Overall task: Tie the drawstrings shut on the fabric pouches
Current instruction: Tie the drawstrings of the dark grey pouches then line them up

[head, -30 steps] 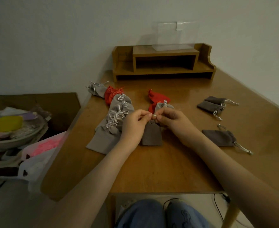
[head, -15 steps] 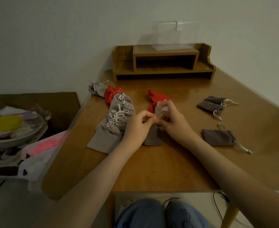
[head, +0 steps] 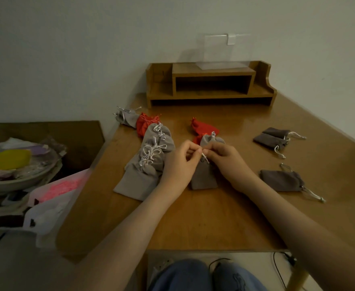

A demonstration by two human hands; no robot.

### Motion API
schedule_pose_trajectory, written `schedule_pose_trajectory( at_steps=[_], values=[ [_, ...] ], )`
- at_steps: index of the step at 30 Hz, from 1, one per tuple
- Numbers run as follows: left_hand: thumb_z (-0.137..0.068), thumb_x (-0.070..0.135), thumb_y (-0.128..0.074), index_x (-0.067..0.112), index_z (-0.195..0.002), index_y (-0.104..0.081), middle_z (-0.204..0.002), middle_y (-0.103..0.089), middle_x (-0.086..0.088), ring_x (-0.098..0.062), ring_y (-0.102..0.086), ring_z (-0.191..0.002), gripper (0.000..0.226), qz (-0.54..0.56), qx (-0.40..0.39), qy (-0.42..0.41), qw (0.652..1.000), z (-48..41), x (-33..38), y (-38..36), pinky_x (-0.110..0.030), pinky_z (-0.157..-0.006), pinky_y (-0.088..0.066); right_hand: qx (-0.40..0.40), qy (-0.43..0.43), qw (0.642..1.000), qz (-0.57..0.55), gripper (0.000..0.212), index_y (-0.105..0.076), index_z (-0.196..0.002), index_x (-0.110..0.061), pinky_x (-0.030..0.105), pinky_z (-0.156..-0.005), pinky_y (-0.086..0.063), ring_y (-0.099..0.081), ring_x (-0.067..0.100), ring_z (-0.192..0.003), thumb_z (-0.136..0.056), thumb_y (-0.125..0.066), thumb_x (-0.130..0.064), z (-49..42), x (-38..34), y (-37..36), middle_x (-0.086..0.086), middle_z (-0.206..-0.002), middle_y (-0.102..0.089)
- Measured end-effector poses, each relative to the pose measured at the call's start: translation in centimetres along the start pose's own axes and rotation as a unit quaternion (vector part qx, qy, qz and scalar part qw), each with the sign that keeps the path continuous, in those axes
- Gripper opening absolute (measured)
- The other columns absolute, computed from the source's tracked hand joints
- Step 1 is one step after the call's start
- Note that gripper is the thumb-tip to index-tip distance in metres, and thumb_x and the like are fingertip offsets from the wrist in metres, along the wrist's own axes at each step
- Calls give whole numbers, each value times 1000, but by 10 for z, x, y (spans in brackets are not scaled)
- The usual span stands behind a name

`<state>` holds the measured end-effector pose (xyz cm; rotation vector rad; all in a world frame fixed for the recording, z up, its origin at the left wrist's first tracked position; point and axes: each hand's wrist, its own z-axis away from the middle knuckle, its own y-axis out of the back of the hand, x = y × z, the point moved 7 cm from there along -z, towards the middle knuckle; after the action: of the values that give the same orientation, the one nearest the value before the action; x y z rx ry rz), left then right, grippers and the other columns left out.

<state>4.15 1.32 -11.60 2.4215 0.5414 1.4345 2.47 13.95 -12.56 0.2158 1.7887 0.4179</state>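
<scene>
Nearest the camera are two knees in blue denim [head: 193,276], just under the front edge of a glossy, honey-brown wooden table [head: 193,223]. Both bare forearms reach over it to a small grey pouch [head: 202,178], a soft, matte rectangle lying flat near the middle of the tabletop with its gathered neck pointing away. The left hand [head: 178,162] is curled, thumb and forefinger pinching the thin white drawstring [head: 205,158] at the neck. The right hand [head: 226,158] is curled too, and its fingertips pinch the same cord just beside the left's. Whether a knot has formed between them is hard to make out.

Touching the left hand is a heap of pale grey pouches [head: 149,164], plump and overlapping, with looped white bows on top. To the right lies a darker grey pouch [head: 281,180], flat, its cords trailing loose. Farther back on that side lies a pair of dark pouches [head: 272,139], one against the other.

Just behind the hands sits another pale pouch [head: 212,140] with its neck cinched, on a crumpled red pouch [head: 203,128]. A second red pouch [head: 145,126] lies at the far end of the heap.

Against the wall stands a boxy wooden desk shelf [head: 212,85] with a clear plastic stand [head: 220,51] on top.
</scene>
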Motion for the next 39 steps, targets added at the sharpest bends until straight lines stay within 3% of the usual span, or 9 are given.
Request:
schedule_pose_trajectory(
  at_steps=[4, 10, 16, 22, 29, 34, 36, 39],
  values=[
    [-94, 19, -59, 15, -94, -60, -84, -64, 8, -1, -60, -81, 5, 27, 1, 28, 999, -1, -5, 0, -13, -68, -48, 10, 24, 1000, -4, 13, -65, -97, -8, 8, -65, -46, -57, -3, -74, -95, -54, -14, 1, -4, 1, -2, -90, -62],
    [-94, 20, -58, 18, -94, -60, -86, -65, 4, -6, -61, -84, 3, 40, -13, 50, 998, -2, -7, -1, -17, -70, -48, 16, 62, 994, 88, 6, -61, -95, -14, 15, -69, -47, -57, 4, -79, -94, -55, -17, 0, -7, 2, -1, -91, -59],
    [-92, 24, -61, 19, -91, -63, -91, -67, -2, -16, -64, -89, 5, 143, -39, 178, 973, 0, -22, -7, -31, -76, -52, 30, 109, 985, 128, 3, -57, -90, -12, 14, -64, -42, -52, 6, -73, -92, -56, -10, 2, -14, 1, -5, -84, -54],
    [-93, 19, -60, 14, -93, -65, -88, -67, -2, -13, -64, -83, 7, 200, -75, 232, 949, 1, -26, -15, -22, -65, -48, 44, 145, 978, 141, 3, -58, -89, -10, 14, -64, -40, -51, 9, -75, -91, -57, -8, 5, -19, 2, -3, -84, -55],
    [-95, 21, -56, 20, -96, -67, -95, -68, -1, -16, -64, -94, 11, 198, -96, 228, 948, 1, -25, -17, -26, -77, -51, 54, 175, 969, 166, 4, -56, -88, -10, 10, -64, -37, -48, 4, -73, -92, -57, -8, 7, -22, 1, -9, -80, -51],
    [-93, 21, -60, 22, -88, -67, -93, -69, -4, -19, -65, -94, 9, 173, -58, 194, 964, 1, -28, -12, -34, -79, -52, -3, 52, 999, -8, 7, -57, -96, -14, 12, -62, -44, -56, 3, -74, -93, -59, -20, 4, -12, -2, 0, -86, -60],
    [-92, 22, -61, 24, -86, -66, -91, -70, -1, -16, -65, -93, 9, 152, -36, 158, 975, -1, -26, -7, -36, -83, -53, -54, -9, 997, -46, 17, -59, -102, -8, 15, -62, -47, -58, 7, -73, -92, -60, -22, 3, -4, -7, 5, -86, -62],
    [-92, 22, -61, 23, -86, -67, -84, -70, 4, -10, -65, -86, 8, 120, -20, 101, 987, -1, -18, -2, -30, -79, -52, -107, -64, 988, -93, 11, -64, -97, -7, 16, -58, -47, -55, 4, -67, -93, -58, -16, 4, 2, -13, -1, -80, -61]
  ],
)
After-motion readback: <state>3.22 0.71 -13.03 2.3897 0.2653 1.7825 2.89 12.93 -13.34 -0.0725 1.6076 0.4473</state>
